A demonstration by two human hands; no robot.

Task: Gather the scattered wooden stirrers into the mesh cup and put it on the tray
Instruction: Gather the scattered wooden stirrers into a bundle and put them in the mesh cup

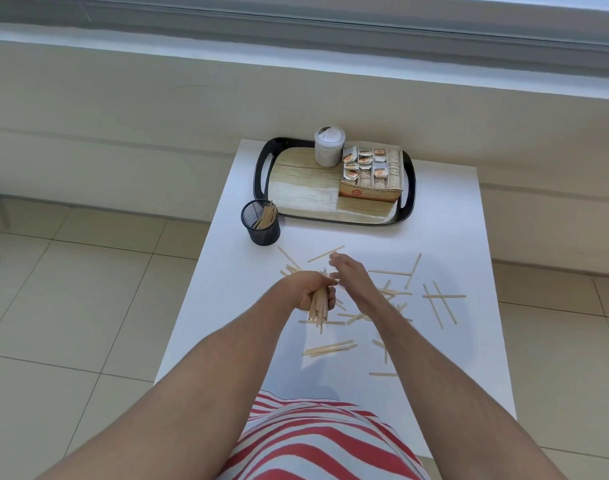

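My left hand (310, 287) is closed around a bundle of wooden stirrers (317, 308) that hangs down over the white table. Right beside it, my right hand (350, 271) hovers with fingers spread and holds nothing. Several loose stirrers (441, 299) lie scattered on the table around and to the right of both hands. The black mesh cup (260, 223) stands upright at the table's left edge, with several stirrers leaning inside it. Behind it lies the black tray (261, 174) with a wood-pattern floor.
The tray carries a white lidded jar (328, 147) and an open cardboard box of sachets (370, 174) on its right half. The white table (445, 230) is narrow, with tiled floor on both sides. A wall and window ledge rise behind.
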